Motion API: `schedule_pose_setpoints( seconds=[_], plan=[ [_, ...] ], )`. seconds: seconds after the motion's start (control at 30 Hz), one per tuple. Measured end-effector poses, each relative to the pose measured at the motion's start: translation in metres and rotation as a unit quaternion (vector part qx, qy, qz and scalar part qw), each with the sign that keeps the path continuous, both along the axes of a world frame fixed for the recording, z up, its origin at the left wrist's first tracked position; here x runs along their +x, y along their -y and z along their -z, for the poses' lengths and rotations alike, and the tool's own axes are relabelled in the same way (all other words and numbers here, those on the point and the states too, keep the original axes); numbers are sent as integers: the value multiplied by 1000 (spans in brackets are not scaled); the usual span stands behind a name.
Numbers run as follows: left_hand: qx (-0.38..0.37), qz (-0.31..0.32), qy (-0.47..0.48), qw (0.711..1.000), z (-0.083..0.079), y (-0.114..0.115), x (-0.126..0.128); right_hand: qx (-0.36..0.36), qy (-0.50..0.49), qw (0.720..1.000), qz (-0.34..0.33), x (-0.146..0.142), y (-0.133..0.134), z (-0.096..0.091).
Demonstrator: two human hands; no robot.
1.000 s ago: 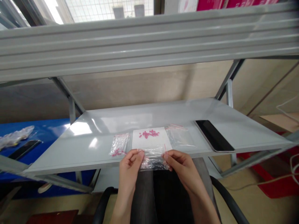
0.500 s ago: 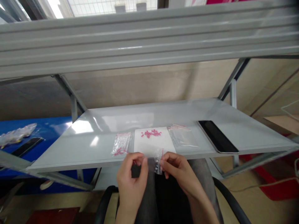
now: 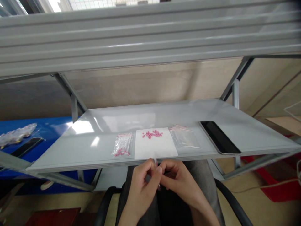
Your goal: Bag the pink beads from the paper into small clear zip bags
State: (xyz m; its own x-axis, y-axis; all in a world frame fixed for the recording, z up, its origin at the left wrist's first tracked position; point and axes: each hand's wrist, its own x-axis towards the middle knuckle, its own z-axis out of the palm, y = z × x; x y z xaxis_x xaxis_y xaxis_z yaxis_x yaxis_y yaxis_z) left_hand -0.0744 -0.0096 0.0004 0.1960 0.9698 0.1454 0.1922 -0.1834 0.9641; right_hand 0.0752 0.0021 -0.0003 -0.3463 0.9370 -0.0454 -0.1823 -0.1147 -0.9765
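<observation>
Over my lap, just off the shelf's front edge, my left hand [image 3: 145,180] and my right hand [image 3: 175,175] meet with fingertips pinched. Between them is a small clear zip bag [image 3: 155,161], seen nearly edge-on and mostly covered by the fingers. Both hands are closed on it; its contents cannot be made out. Beyond the hands a white sheet [image 3: 155,150] lies on the grey shelf, with many small pink pieces [image 3: 153,134] in a loose cluster near its far edge. To its left lies a clear zip bag [image 3: 122,144] with pink items at its near end.
Right of the sheet is a pile of flat clear zip bags [image 3: 185,138]. Farther right a black-screened tablet or phone [image 3: 219,137] lies at the front edge. A grey ribbed beam [image 3: 150,40] crosses above. At left, a blue surface [image 3: 54,125] holds a bag and a dark phone [image 3: 28,147].
My left hand has moved right to join the right hand and now pinches the small bag too. The bag has turned from facing me to nearly edge-on.
</observation>
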Motion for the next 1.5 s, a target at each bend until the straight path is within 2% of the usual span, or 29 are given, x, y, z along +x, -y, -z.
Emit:
schedule_pose_setpoints(
  seconds=[0.3,0.47,0.63,0.73,0.87,1.03,1.27,1.5],
  plan=[
    [24,62,-42,997,-8,-2,-11,-15,-7,1000,-27,10,-5,8],
    [31,55,-70,996,-11,-4,-14,-2,-14,999,-34,9,-6,7],
    [63,31,-140,988,-10,-3,-15,6,44,999,-16,6,-3,2],
    [79,30,-174,981,-10,-1,-16,41,107,993,3,4,0,-1],
    [66,46,-187,979,-12,2,-17,103,190,976,1,3,5,-3],
    [49,55,-180,981,-12,6,-19,133,211,968,-20,1,9,-2],
    [85,40,-234,968,-12,8,-25,114,238,964,-41,-4,10,-3],
    [131,38,-216,967,-4,5,-27,100,198,974,-55,-5,10,0]
  ],
)
